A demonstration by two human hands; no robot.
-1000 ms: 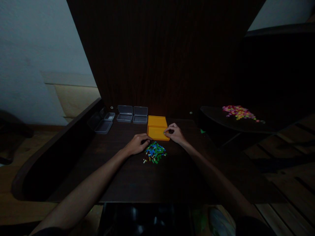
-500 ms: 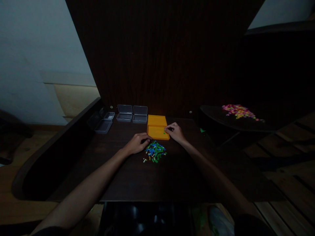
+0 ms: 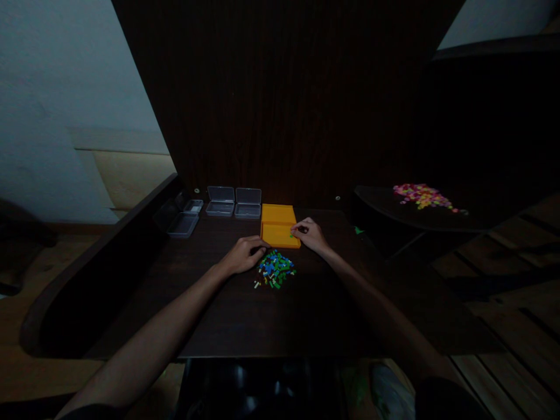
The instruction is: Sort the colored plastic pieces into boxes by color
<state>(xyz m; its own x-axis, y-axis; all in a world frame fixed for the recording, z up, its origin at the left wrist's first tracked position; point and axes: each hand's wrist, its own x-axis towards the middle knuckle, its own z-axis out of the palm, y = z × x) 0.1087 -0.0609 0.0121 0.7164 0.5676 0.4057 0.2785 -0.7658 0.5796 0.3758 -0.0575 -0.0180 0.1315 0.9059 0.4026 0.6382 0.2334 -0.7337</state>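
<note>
An open orange case (image 3: 278,228) lies on the dark wooden table (image 3: 227,315). Just in front of it sits a pile of small green, blue and yellow pieces (image 3: 275,270). My right hand (image 3: 308,234) rests at the case's right front corner with fingertips pinched together; a tiny green piece shows at the fingertips over the case. My left hand (image 3: 243,255) lies curled on the table at the pile's left edge, fingers touching the pieces. What the left fingers hold, if anything, is hidden.
Three clear plastic boxes (image 3: 221,201) stand open at the back left of the table. A second dark surface (image 3: 394,210) to the right carries a heap of pink and yellow pieces (image 3: 420,196). A small green piece (image 3: 359,230) lies near the table's right edge.
My right hand has shifted slightly back along the orange case's right edge. The left hand stays at the pile. The view has drifted a little.
</note>
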